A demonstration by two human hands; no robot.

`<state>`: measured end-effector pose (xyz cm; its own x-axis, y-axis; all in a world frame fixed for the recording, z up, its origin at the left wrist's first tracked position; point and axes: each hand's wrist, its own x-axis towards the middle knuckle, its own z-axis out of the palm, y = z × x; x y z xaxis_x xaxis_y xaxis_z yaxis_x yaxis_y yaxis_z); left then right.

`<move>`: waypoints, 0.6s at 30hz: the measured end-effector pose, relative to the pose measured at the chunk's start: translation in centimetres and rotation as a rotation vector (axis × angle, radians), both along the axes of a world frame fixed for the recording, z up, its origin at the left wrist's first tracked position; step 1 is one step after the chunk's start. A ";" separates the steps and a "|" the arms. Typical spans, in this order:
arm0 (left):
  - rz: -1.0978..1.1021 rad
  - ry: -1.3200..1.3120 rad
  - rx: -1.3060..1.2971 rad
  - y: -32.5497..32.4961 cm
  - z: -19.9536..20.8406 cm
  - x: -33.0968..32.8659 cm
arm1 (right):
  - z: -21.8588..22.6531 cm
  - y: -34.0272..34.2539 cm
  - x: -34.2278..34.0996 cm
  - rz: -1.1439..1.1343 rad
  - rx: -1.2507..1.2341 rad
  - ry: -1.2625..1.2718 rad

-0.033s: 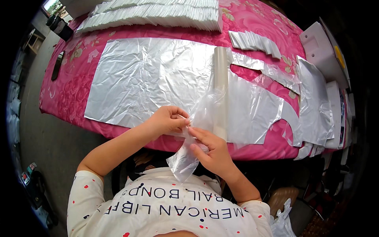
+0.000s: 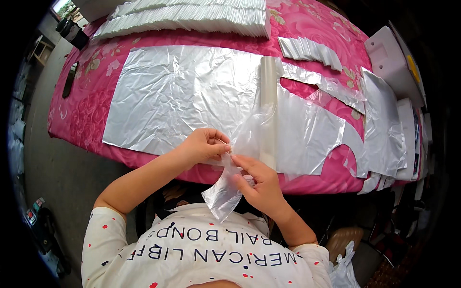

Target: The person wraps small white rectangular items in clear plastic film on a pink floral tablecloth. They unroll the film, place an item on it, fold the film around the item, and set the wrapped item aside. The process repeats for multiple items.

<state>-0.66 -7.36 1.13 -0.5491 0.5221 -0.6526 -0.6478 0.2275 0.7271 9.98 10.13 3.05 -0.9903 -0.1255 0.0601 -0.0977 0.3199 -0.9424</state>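
My left hand (image 2: 206,145) pinches a gathered bit of thin clear plastic film (image 2: 249,132) at the table's near edge. Close beside it, my right hand (image 2: 261,180) grips the same film between thumb and fingers. A crumpled silvery end (image 2: 221,196) of it hangs below my hands, in front of my shirt. Across the spread silvery plastic sheet (image 2: 177,91) lies a long beige tube (image 2: 268,96), just beyond my right hand. To the tube's right, translucent plastic (image 2: 307,129) lies flat, with curved cutouts and strap-like strips. My fingertips hide the exact pinch point.
A pink flowered cloth (image 2: 91,120) covers the table. Long stacks of folded white packets (image 2: 192,19) stand at the back, with a smaller fanned row (image 2: 309,53) to their right. A phone (image 2: 70,79) and black bottle (image 2: 72,32) are left; a white foam box (image 2: 391,62) stands right.
My right hand has shifted very slightly right and down, a little away from the left. The hanging film end has moved a touch; my left hand stays in place.
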 end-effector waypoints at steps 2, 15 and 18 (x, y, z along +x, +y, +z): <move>0.027 0.005 0.046 -0.1 -0.6 0.0 | 0.5 -0.1 0.3 -0.140 0.139 0.149; 0.026 -0.016 0.109 -1.7 -0.5 -1.4 | 0.5 10.3 -1.7 -0.179 -0.361 -0.286; 0.143 -0.084 0.144 -3.5 -0.5 -3.4 | 0.1 20.9 -1.5 -0.357 -0.223 -0.302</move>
<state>-4.11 -10.85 0.64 -0.5711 0.5340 -0.6235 -0.7255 0.0271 0.6877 8.50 30.99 3.15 -0.9464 0.2069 -0.2480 0.2676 0.0720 -0.9608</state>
